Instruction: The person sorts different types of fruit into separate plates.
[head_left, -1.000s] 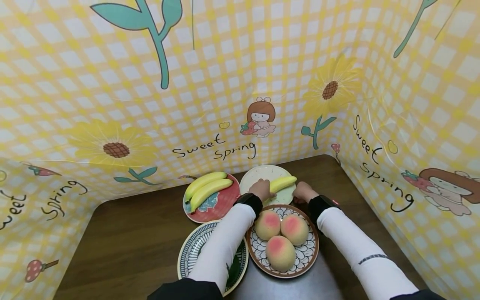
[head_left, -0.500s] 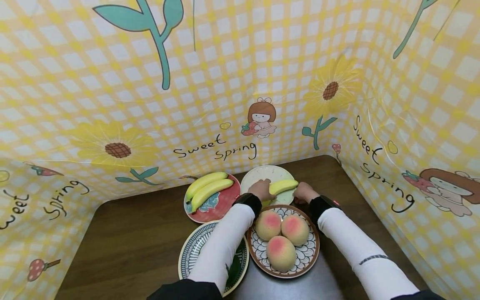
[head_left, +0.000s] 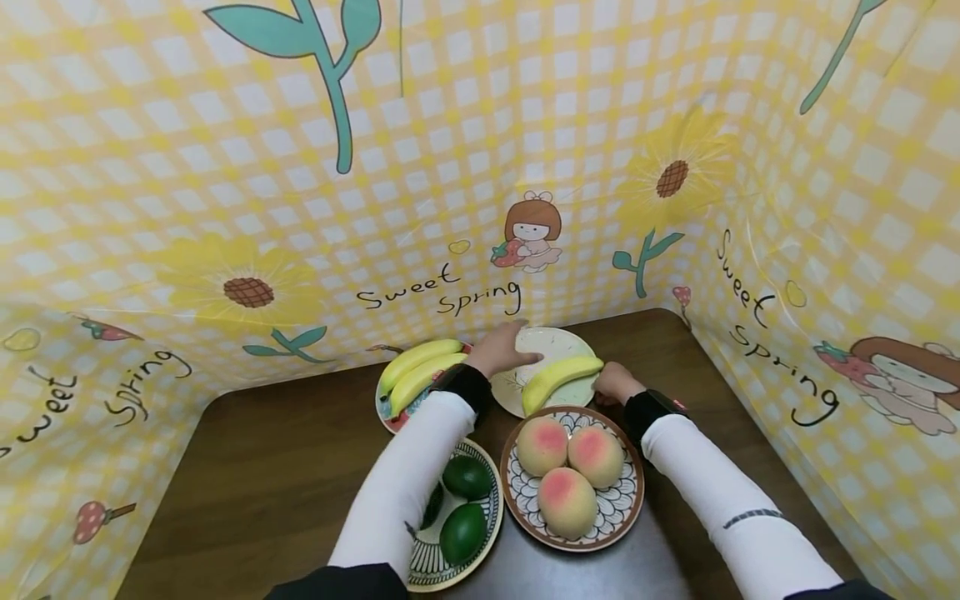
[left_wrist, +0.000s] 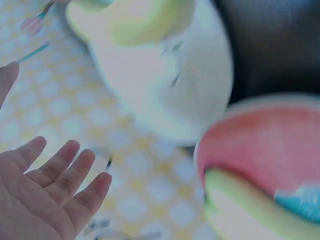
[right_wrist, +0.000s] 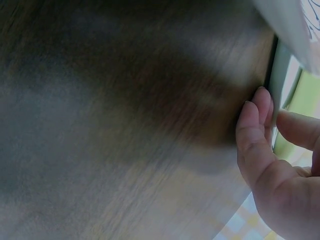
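Note:
My left hand (head_left: 498, 350) hovers with fingers spread beside the left rim of a cream plate (head_left: 558, 340). In the left wrist view this hand (left_wrist: 52, 200) holds nothing. A single yellow banana (head_left: 561, 380) lies across the cream plate. At that plate's right rim is my right hand (head_left: 617, 384). The right wrist view shows its fingers (right_wrist: 254, 117) on the outer side of the rim and its thumb opposite, on the banana's side, pinching the plate's edge. Two bananas (head_left: 422, 360) rest on a red plate (left_wrist: 240, 135), partly covered by my left hand and wrist in the head view.
Three peaches (head_left: 567, 502) sit on a brown-rimmed plate (head_left: 640, 492) in front. Left of it, a patterned plate (head_left: 491, 533) bears dark green oval fruits (head_left: 463, 533), partly behind my left sleeve. A checked cloth (head_left: 420, 208) walls the wooden table (head_left: 247, 483) at the back and sides.
My left hand has let go of the banana on the cream plate and moved left and back, its fingers spreading. The right hand stays at the plate's rim. Green fruits have come into view.

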